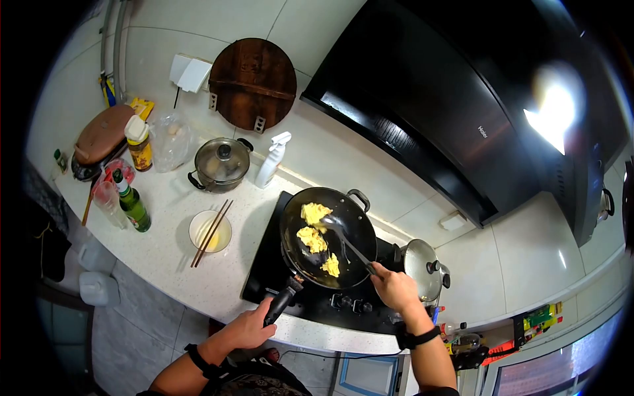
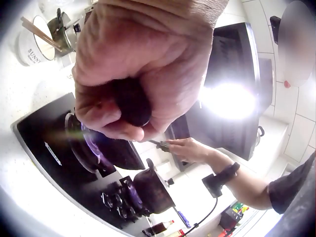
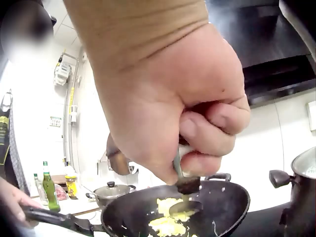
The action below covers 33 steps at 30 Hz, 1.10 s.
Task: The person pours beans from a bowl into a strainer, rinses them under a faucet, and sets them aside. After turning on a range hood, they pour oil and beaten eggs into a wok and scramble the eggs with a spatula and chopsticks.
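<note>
My left hand [image 1: 249, 327] grips the black handle [image 1: 282, 303] of a wok [image 1: 356, 247] on the stove. In the left wrist view the fingers curl round the handle, its butt end [image 2: 136, 106] poking out of the fist. Several yellow clumps of scrambled egg [image 1: 312, 239] lie in the wok, mostly on its left side. My right hand [image 1: 396, 288] holds a spatula [image 1: 353, 247] by its handle, over the wok's right rim. In the right wrist view the spatula's dark head [image 3: 186, 208] reaches down to the egg [image 3: 168, 226].
Left of the black stove [image 1: 261, 277], a bowl [image 1: 223, 239] with chopsticks across it stands on the counter. Behind are a lidded pot [image 1: 214, 173], a spray bottle [image 1: 272, 162] and a green bottle [image 1: 135, 210]. Another lidded pot [image 1: 417, 264] stands right of the wok, under the range hood [image 1: 422, 99].
</note>
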Each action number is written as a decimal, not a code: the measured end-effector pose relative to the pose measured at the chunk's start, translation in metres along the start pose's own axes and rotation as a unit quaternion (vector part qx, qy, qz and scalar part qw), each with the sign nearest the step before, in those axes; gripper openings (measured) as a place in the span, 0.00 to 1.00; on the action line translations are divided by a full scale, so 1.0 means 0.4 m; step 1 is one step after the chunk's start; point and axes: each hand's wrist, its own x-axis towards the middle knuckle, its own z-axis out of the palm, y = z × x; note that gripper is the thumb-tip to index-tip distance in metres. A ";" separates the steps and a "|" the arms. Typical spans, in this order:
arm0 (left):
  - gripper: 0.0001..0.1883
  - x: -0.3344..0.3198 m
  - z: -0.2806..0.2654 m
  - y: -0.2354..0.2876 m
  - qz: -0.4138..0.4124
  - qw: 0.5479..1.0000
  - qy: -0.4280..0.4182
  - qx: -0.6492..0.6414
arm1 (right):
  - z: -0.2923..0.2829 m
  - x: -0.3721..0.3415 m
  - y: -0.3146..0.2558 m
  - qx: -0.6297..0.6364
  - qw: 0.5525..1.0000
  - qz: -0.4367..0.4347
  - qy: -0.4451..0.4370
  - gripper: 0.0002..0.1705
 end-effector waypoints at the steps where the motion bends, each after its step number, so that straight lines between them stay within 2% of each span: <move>1: 0.34 0.000 0.000 -0.001 -0.001 1.000 0.002 0.001 | -0.019 -0.021 0.018 -0.010 1.000 0.002 -0.019 0.21; 3: 0.33 0.003 -0.001 -0.008 -0.001 1.000 0.003 0.003 | -0.083 -0.068 0.046 -0.026 0.998 0.017 -0.062 0.21; 5: 0.33 0.003 -0.002 -0.011 -0.002 1.000 0.003 0.002 | -0.115 -0.098 0.107 0.010 0.999 0.010 -0.052 0.21; 6: 0.33 0.002 -0.005 -0.009 -0.003 1.000 -0.001 0.001 | -0.137 -0.102 0.115 0.051 0.995 0.053 -0.069 0.19; 7: 0.33 0.002 -0.007 -0.007 -0.004 1.000 -0.004 0.002 | -0.138 -0.094 0.112 0.057 0.996 0.052 -0.052 0.19; 11: 0.33 0.010 0.001 -0.022 0.005 1.000 -0.006 0.000 | -0.055 -0.032 0.057 0.093 0.994 0.045 0.035 0.20; 13: 0.33 0.009 0.006 -0.022 0.010 1.000 0.005 -0.005 | -0.012 0.015 -0.002 0.142 0.987 0.074 0.027 0.21; 16: 0.33 0.014 0.011 -0.035 0.016 1.000 0.011 0.000 | -0.004 -0.004 -0.031 0.091 0.994 0.036 -0.047 0.21; 19: 0.34 0.014 0.013 -0.036 0.002 1.000 0.011 -0.002 | -0.086 -0.088 0.020 0.059 0.997 -0.005 -0.043 0.20; 23: 0.35 0.011 0.003 -0.020 -0.012 1.000 0.006 0.000 | -0.130 -0.179 0.077 0.069 0.997 -0.014 -0.012 0.18; 25: 0.36 0.013 0.012 -0.028 -0.004 1.000 0.011 0.003 | -0.118 -0.192 0.057 0.045 0.998 -0.021 -0.030 0.18; 26: 0.36 0.013 0.014 -0.029 -0.008 1.000 0.009 0.008 | -0.090 -0.179 0.034 0.038 0.998 -0.041 -0.004 0.18; 29: 0.37 0.014 0.016 -0.031 -0.013 1.000 0.004 0.020 | 0.007 -0.088 -0.016 0.034 0.997 0.014 0.066 0.18; 31: 0.38 0.015 0.014 -0.034 -0.003 1.000 0.004 0.019 | 0.061 -0.037 -0.039 0.104 0.987 0.058 0.105 0.18; 32: 0.38 0.011 0.016 -0.034 0.004 1.000 0.007 0.022 | 0.065 -0.022 -0.057 0.170 0.979 0.088 0.070 0.19; 33: 0.39 0.010 0.016 -0.031 0.012 1.000 0.009 0.024 | 0.093 -0.015 -0.058 0.170 0.980 0.077 0.068 0.20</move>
